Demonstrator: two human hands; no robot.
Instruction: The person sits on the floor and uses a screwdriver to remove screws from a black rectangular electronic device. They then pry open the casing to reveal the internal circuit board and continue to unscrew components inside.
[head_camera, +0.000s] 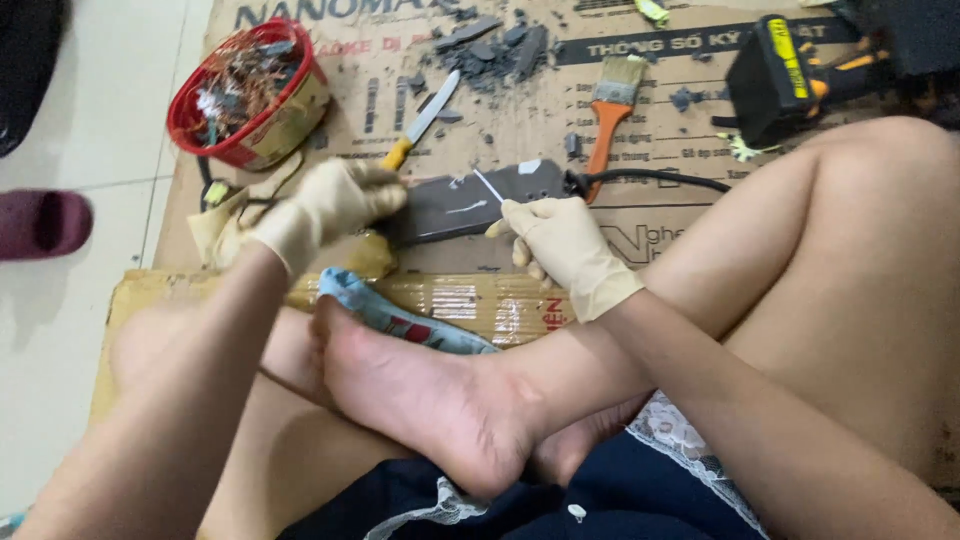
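Observation:
A dark grey flat power adapter brick lies on the cardboard, with a black cable leaving its right end. My left hand, in a cream glove, grips the brick's left end. My right hand, also gloved, presses on the brick's right front edge. A thin pale sliver rests on top of the brick near my right fingers; I cannot tell whether they hold it. A yellow-handled knife lies just behind the brick, free of both hands.
A red bowl of wire scraps stands at the back left. Grey casing fragments litter the cardboard behind. An orange-handled brush lies to the right, and a black and yellow tool beyond it. My bare crossed legs fill the foreground.

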